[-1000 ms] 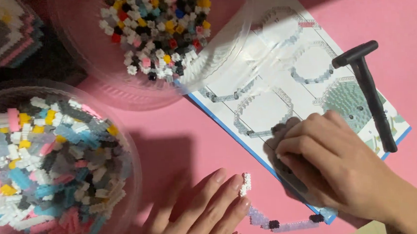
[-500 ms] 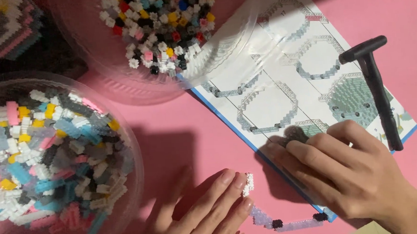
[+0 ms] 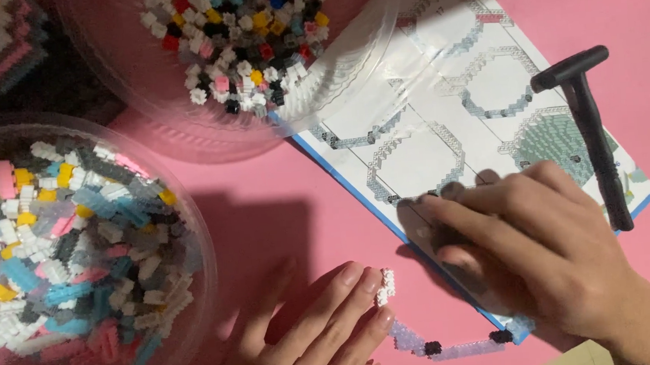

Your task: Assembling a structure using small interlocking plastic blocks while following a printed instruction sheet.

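Fingers of the left hand (image 3: 315,333) pinch white bricks (image 3: 384,286), right hand (image 3: 528,241) spread flat; two clear bowls (image 3: 193,236) hold mixed coloured bricks (image 3: 65,243).

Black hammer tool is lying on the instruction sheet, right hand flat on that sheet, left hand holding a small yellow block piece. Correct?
Nearly. In the head view the piece at the left hand's fingertips is a white block piece, not yellow. The hammer tool and right hand are on the instruction sheet as stated.
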